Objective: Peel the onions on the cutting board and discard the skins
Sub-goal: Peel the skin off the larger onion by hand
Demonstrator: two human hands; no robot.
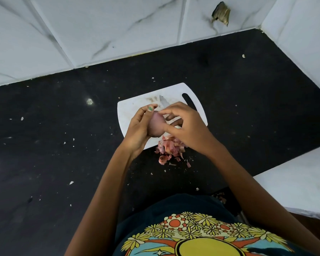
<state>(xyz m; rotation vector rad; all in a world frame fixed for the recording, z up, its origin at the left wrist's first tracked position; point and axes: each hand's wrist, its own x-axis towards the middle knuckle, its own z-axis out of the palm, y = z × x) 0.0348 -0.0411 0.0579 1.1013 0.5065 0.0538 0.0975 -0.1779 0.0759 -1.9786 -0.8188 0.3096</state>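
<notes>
Onion point(156, 124), pale pink and smooth, is held in the air between both hands, above the near edge of the cutting board point(129, 111).

Nearest the camera is the person's dark shirt point(192, 235) with a bright sun-and-flower print, and from it both bare forearms reach forward over the black counter point(54, 145).

Just beyond the forearms a heap of pink and reddish onion skins point(169, 148) lies partly on the board's near edge and partly spilled onto the counter, with a few loose flakes scattered in front of it. There is no bowl or bin in view; the skins sit loose on the surfaces.

Above the heap, the left hand point(137, 130) cradles the onion from the left, fingers curled round it, a green-painted nail showing at the top. The right hand point(185, 126) meets it from the right, its thumb and fingertips pinching at the onion's top end and side.

Behind the hands the white board lies flat, its handle slot point(188, 101) toward the far right corner. A knife blade point(163, 102) rests on it, the tip pointing away; its handle is hidden behind the right hand. Brownish smears mark the board's far part.

Farther off the counter is speckled with small pale crumbs, then ends at a white marble-patterned tiled wall point(100, 30), where one tile has a broken hole point(221, 13).
</notes>
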